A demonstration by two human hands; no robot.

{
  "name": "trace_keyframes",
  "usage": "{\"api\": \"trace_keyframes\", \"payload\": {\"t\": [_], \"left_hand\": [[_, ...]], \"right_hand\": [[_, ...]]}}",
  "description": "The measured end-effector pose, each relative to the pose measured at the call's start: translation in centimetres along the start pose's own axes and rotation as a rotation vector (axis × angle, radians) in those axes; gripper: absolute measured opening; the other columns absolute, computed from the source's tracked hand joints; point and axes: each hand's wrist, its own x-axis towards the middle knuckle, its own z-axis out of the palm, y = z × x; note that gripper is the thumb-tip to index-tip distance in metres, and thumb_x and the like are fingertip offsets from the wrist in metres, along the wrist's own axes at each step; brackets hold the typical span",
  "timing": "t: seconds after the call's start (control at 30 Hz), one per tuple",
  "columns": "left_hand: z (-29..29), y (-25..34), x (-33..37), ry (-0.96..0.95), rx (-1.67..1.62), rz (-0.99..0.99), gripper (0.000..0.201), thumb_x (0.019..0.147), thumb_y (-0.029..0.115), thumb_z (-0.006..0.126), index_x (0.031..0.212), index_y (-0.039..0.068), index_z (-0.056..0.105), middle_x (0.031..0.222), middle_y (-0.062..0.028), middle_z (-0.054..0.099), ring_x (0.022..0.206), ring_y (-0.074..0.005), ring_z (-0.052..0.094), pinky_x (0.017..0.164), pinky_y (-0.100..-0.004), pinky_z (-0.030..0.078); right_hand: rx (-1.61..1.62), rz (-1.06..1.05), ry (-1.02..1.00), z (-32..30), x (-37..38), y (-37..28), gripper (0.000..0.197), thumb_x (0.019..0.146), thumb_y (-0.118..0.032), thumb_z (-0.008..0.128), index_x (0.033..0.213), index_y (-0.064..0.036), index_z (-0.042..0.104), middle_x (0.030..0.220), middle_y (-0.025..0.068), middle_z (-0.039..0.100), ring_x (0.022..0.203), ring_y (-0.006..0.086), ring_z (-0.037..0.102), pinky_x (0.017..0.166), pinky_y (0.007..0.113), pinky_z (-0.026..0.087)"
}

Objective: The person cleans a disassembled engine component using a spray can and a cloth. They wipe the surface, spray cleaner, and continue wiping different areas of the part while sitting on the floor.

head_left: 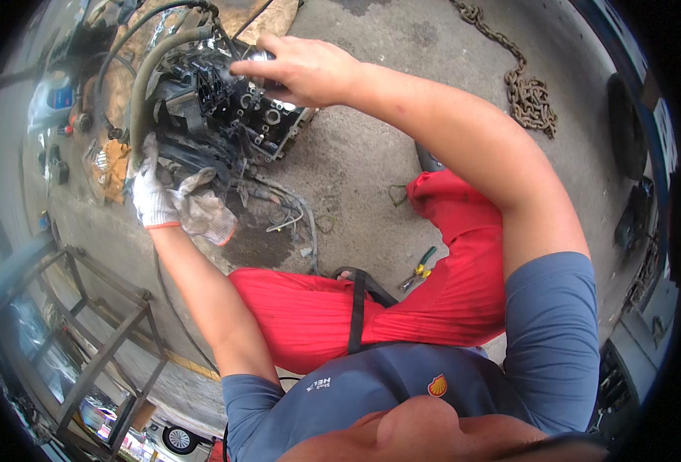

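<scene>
A dark engine part (267, 119) with several round openings sits on the ground, wires and hoses around it. Over its far side, my bare right hand (313, 71) grips what looks like a spray can (262, 57), mostly hidden by the fingers. My index finger lies across its top, and a whitish haze shows near the fingertip. My left hand (153, 194), in a white knit glove with an orange cuff, is closed round the lower end of a thick grey-green hose (143, 88). A loose, dirty glove (204, 213) lies against it.
Pliers (417, 269) with yellow and green handles lie near my knee. A rusty chain (531, 100) is piled at the far right. A blue-labelled jug (52, 102) stands far left, above a metal frame (106, 350). Grey cables (306, 215) trail from the engine part.
</scene>
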Motion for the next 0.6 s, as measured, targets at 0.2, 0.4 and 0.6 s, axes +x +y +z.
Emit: {"api": "trace_keyframes", "payload": {"t": [0.2, 0.4, 0.6], "left_hand": [[-0.4, 0.0, -0.6, 0.032, 0.073, 0.02, 0.029, 0.098, 0.025, 0.081, 0.121, 0.009, 0.074, 0.073, 0.0101, 0.051, 0.057, -0.0029, 0.038, 0.051, -0.0223, 0.028], [-0.6, -0.1, -0.8, -0.013, -0.017, 0.003, 0.039, 0.099, 0.022, 0.081, 0.131, 0.003, 0.071, 0.096, 0.0057, 0.067, 0.076, -0.0044, 0.052, 0.064, -0.0222, 0.042], [-3.5, -1.4, 1.2, -0.053, 0.056, -0.03, 0.043, 0.101, 0.02, 0.075, 0.142, 0.008, 0.066, 0.134, -0.0038, 0.07, 0.109, -0.0209, 0.069, 0.084, -0.0431, 0.065]], "right_hand": [[-0.046, 0.018, -0.042, 1.3, -0.6, 0.0, 0.066, 0.088, -0.021, 0.08, 0.149, -0.0344, 0.056, 0.122, 0.0125, 0.06, 0.109, 0.0344, 0.07, 0.089, 0.048, 0.061], [0.003, 0.026, -0.057, 1.3, -0.8, 0.6, 0.066, 0.089, -0.022, 0.08, 0.149, -0.0352, 0.056, 0.123, 0.0135, 0.06, 0.107, 0.0357, 0.07, 0.088, 0.048, 0.061], [-0.016, 0.035, 0.059, 0.1, -0.3, 1.3, 0.059, 0.094, -0.026, 0.076, 0.149, -0.0385, 0.057, 0.121, 0.0142, 0.06, 0.104, 0.0365, 0.071, 0.087, 0.048, 0.062]]}}
